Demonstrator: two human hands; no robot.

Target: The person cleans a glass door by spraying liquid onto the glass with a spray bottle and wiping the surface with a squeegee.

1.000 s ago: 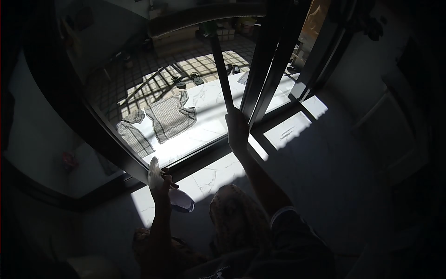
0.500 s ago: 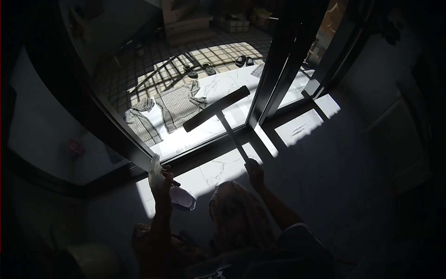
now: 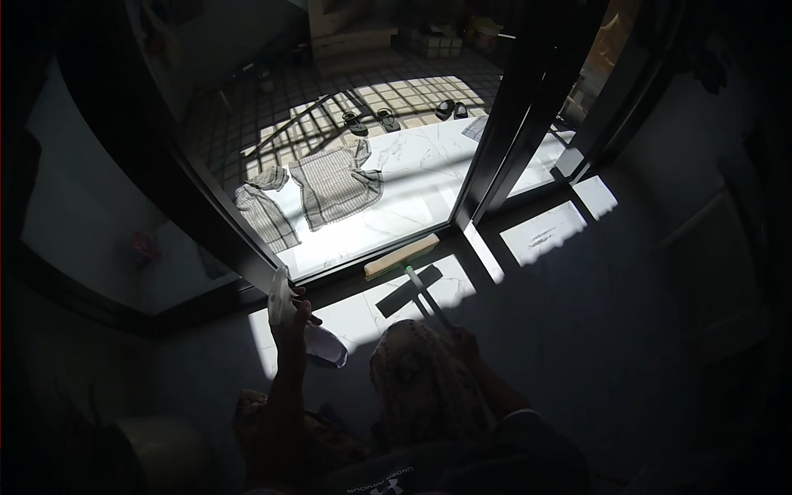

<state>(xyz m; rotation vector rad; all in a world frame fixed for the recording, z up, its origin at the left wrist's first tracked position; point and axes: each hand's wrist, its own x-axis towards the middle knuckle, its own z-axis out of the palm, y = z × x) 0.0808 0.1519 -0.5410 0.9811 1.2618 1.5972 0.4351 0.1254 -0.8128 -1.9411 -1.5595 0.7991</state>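
Note:
My left hand (image 3: 290,320) is closed round the neck of a spray bottle (image 3: 326,346), its pale nozzle pointing up beside the door frame. My right hand (image 3: 464,345) grips the handle of a squeegee (image 3: 402,256). The squeegee's wide, yellowish head lies low at the foot of the glass door, near the bottom rail (image 3: 334,279), and casts a dark shadow on the sunlit floor. Whether the head touches the glass or the rail, I cannot tell.
Beyond the glass, checked cloths (image 3: 337,186) lie on the white marble floor, with sandals (image 3: 386,120) and dark shoes (image 3: 451,109) behind them. Dark door frames (image 3: 516,124) stand upright at right. My knee (image 3: 421,371) is below the squeegee.
My right hand has come down and back towards me, bringing the squeegee head from high up to the door's foot. My left hand still holds the bottle in nearly the same place.

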